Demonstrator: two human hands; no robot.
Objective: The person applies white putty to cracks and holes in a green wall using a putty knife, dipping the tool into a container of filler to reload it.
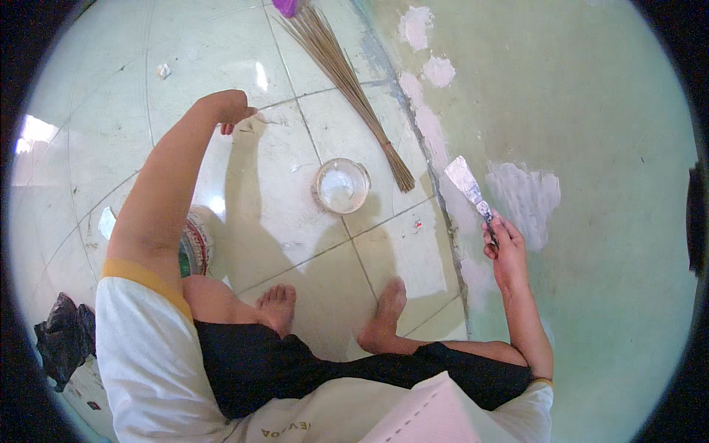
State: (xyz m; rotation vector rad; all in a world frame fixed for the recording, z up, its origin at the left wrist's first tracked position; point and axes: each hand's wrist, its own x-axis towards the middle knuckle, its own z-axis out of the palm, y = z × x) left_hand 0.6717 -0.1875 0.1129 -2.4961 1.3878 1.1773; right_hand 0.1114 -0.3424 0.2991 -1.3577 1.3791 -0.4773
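My right hand grips the dark handle of a putty knife. Its broad blade is smeared with white and stands near the wall, beside a white filler patch. On the left, my left arm reaches out over the tiles, and my left hand has its fingers curled in. A thin, pale shape shows by its fingertips, too faint to name. Between my hands, a round tub with white paste inside rests on the floor, touched by neither hand.
A stick broom with a purple end lies along the wall's foot. Partly behind my left arm stands a bucket. A black plastic bag lies at far left. More white patches mark the green wall. My bare feet rest on tiles.
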